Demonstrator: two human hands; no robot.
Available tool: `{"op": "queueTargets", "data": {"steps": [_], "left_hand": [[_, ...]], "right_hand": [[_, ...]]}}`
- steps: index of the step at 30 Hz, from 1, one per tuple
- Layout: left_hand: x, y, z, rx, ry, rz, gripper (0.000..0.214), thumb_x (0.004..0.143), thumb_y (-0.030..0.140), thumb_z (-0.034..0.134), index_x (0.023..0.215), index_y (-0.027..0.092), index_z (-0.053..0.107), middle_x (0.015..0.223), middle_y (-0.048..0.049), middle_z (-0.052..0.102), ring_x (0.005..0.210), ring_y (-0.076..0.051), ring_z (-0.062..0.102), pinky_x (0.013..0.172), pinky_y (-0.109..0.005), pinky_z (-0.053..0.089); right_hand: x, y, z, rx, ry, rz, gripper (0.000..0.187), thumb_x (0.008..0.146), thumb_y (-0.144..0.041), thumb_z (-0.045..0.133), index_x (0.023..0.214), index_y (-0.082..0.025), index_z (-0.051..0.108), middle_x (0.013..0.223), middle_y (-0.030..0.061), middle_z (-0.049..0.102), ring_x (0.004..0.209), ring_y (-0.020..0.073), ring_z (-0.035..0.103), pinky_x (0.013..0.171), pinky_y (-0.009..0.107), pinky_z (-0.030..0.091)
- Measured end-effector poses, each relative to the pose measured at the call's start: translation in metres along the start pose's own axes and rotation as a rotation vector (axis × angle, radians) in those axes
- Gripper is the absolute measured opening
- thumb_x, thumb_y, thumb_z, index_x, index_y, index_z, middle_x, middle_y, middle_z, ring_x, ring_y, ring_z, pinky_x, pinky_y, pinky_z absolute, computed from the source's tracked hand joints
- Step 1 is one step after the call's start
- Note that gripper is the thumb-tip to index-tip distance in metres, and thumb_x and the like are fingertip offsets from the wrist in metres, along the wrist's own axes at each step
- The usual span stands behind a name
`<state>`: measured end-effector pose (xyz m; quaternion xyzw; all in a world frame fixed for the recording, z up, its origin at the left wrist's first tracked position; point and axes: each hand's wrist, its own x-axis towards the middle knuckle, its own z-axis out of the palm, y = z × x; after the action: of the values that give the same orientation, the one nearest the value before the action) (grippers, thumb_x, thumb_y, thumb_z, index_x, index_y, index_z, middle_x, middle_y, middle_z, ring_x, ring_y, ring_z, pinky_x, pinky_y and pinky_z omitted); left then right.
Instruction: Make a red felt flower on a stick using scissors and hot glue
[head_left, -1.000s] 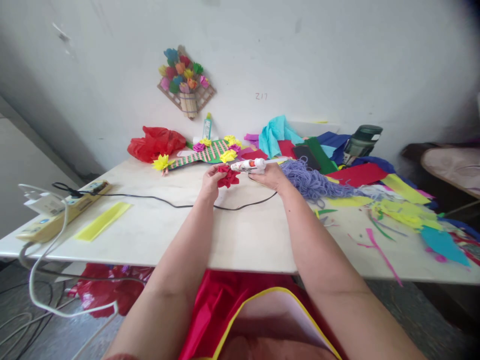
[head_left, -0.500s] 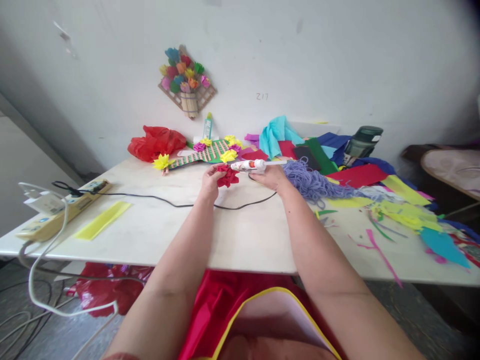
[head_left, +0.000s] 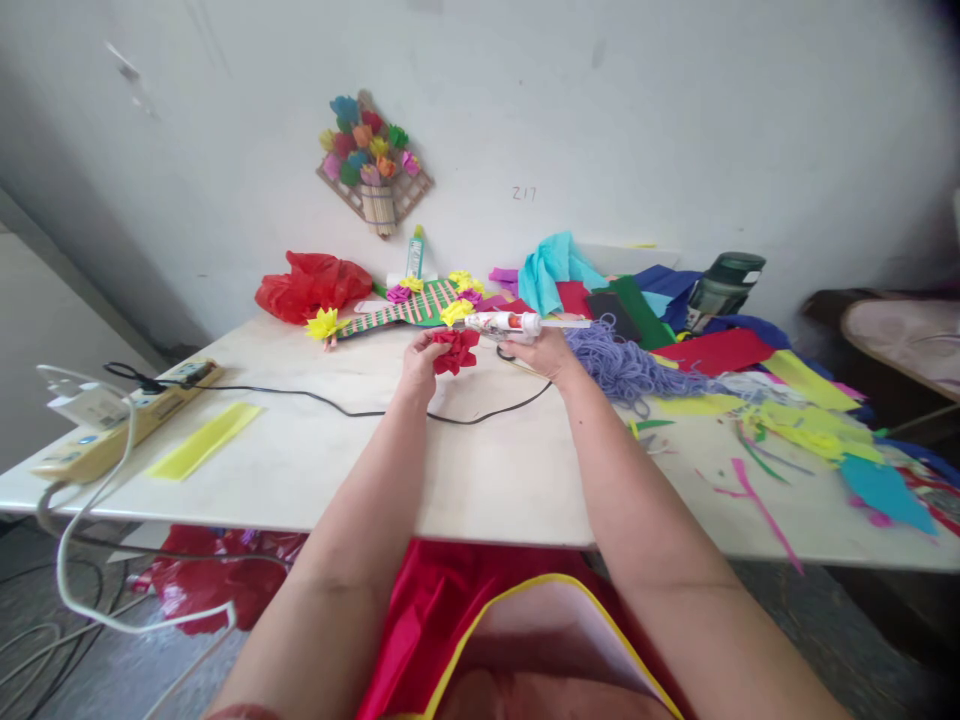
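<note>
My left hand (head_left: 421, 360) is closed on a red paper flower (head_left: 456, 352) held above the table. My right hand (head_left: 541, 352) grips a white hot glue gun (head_left: 501, 324), with a pale glue stick (head_left: 566, 323) poking out of its back end. The gun's nozzle points left, just over the flower's upper right edge; whether it touches cannot be told. Behind the hands lies a green woven panel (head_left: 397, 312) with pink strips, trimmed with yellow flowers (head_left: 324, 322) and magenta ones. To the right of my right hand is a heap of purple yarn (head_left: 622, 362).
A black cord (head_left: 300, 392) crosses the table (head_left: 495, 470) from the power strip (head_left: 112, 435). A yellow strip (head_left: 206, 440) lies at left. A red plastic bag (head_left: 311, 285), a glue bottle (head_left: 415, 252), coloured sheets (head_left: 716, 350), scraps and a dark green bottle (head_left: 727, 285) stand around.
The glue gun has shifted slightly right and up, and its glue stick now reaches further right. The red flower has turned a little in my left hand.
</note>
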<state>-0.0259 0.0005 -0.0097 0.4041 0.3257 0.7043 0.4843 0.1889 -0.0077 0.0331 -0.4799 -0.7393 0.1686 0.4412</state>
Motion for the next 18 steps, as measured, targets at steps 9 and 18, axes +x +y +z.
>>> {"op": "queueTargets", "data": {"steps": [9,18], "left_hand": [[0.006,-0.002,-0.006,-0.008,0.096,0.041,0.037,0.045,0.023,0.079,0.08,0.018,0.066,0.073,-0.0014,0.069,0.064,-0.017,0.067,0.061,-0.029,0.053],[0.015,0.005,-0.018,-0.005,0.256,0.158,0.037,0.048,0.028,0.074,0.082,0.022,0.062,0.074,-0.0001,0.067,0.066,-0.017,0.067,0.059,-0.029,0.053]], "right_hand": [[-0.001,-0.006,-0.002,0.564,0.131,0.054,0.036,0.067,-0.052,0.076,0.068,-0.021,0.057,0.056,-0.0034,0.055,0.048,0.0109,0.048,0.049,0.028,0.046],[0.007,0.021,0.006,0.213,0.266,0.206,0.033,0.074,-0.048,0.071,0.089,-0.018,0.069,0.075,0.0036,0.071,0.071,0.0199,0.066,0.062,0.031,0.053]]}}
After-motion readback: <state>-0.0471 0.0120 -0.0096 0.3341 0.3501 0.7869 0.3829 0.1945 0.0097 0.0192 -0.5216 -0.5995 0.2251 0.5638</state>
